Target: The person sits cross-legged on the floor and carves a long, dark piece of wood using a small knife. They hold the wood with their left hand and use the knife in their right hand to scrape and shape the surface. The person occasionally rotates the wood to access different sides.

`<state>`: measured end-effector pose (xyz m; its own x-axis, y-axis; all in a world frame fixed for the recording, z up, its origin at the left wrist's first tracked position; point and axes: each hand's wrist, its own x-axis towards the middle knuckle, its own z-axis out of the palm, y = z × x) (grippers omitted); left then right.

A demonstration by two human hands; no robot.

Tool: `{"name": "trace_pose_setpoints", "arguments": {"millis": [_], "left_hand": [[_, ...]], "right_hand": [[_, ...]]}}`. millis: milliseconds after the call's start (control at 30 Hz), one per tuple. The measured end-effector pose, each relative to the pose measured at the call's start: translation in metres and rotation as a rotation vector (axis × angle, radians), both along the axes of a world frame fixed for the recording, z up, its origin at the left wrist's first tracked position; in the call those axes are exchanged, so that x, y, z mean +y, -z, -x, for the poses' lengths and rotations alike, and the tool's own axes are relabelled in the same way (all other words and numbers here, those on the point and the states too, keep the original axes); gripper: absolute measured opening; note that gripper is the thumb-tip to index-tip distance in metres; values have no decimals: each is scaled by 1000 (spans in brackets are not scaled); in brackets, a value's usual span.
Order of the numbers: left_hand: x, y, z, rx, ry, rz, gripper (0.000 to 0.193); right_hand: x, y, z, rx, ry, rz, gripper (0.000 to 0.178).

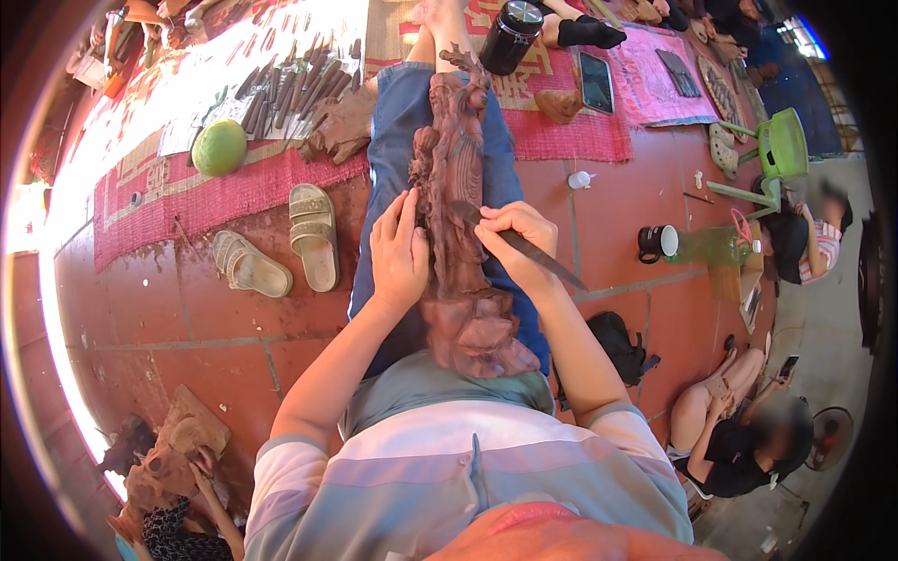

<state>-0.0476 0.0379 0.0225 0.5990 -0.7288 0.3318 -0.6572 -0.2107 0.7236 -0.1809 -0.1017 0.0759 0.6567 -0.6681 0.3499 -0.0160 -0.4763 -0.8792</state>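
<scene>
A reddish-brown wooden statue [456, 168] with deep carved folds and branching detail lies lengthwise over my lap, its broad rocky base near my belly. My left hand [400, 252] lies along the statue's left side, fingers stretched out and touching the wood. In my right hand [520, 245] is a dark, slim carving chisel [547, 262], pinched between thumb and fingers. The chisel's flat tip meets the statue's middle, and its rear end points down to the right.
Many carving tools [295, 89] lie on a mat at the far left, near a round green fruit [219, 148]. Sandals [313, 236] sit left of my legs. A black tumbler [512, 37], phone [596, 82], mug [658, 244] and green chair [782, 145] stand rightward. Other people sit nearby.
</scene>
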Motion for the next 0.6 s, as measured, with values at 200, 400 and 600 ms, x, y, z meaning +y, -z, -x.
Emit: {"name": "trace_pose_setpoints", "arguments": {"millis": [200, 400, 600], "left_hand": [[-1, -7, -1, 2, 7, 3, 53], [-1, -1, -1, -11, -3, -6, 53], [-1, -2, 0, 13, 21, 7, 54]], "right_hand": [[-17, -9, -31, -113, 102, -150, 7], [-8, -6, 7, 33, -27, -218, 9], [-16, 4, -22, -69, 50, -5, 9]]}}
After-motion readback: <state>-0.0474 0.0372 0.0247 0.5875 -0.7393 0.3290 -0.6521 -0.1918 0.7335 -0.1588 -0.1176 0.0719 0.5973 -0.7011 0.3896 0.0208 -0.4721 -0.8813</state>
